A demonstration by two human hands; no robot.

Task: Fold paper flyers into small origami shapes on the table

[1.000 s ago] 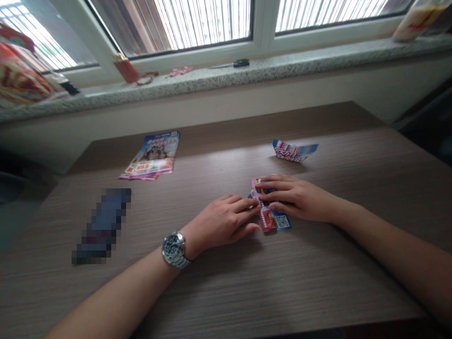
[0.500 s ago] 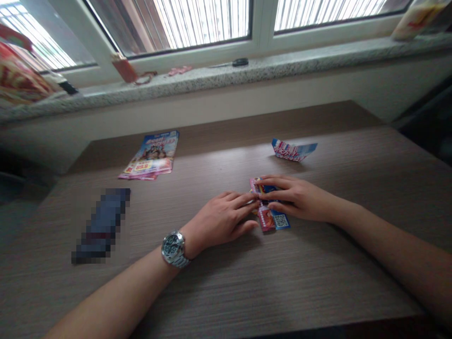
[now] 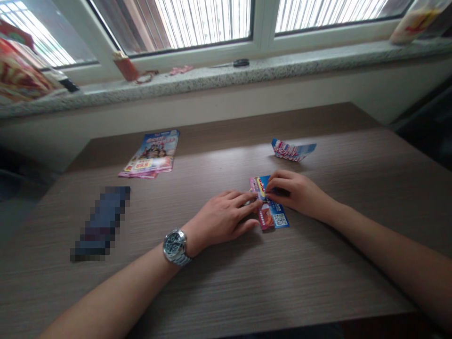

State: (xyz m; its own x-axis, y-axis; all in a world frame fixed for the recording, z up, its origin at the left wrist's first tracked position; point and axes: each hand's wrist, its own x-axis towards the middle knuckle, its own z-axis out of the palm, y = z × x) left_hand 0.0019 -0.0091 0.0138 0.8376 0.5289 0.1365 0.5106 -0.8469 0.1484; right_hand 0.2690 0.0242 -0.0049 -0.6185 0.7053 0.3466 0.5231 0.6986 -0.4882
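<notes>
A folded flyer (image 3: 278, 220), blue and pink with a QR code at its near right corner, lies on the table in front of me. My left hand (image 3: 228, 214), with a metal watch on its wrist, rests palm down, its outstretched fingertips pressing on the flyer's left part. From the right, my right hand (image 3: 294, 190) has its fingers curled, the thumb and fingertips closed together at the middle of the flyer. Part of the paper is hidden under both hands. Beyond them stands a folded paper piece (image 3: 293, 150), blue with red and white print, its sides raised.
A stack of flyers (image 3: 153, 153) lies at the table's back left. Nearer on the left is a dark pixelated object (image 3: 102, 223). Along the stone window sill (image 3: 197, 80) are scissors (image 3: 240, 62), a red item (image 3: 126, 68) and several packages.
My right hand has gone from fingers spread flat over the flyer to curled fingers drawn together at its middle. More of the flyer's blue side shows. My left hand has hardly moved.
</notes>
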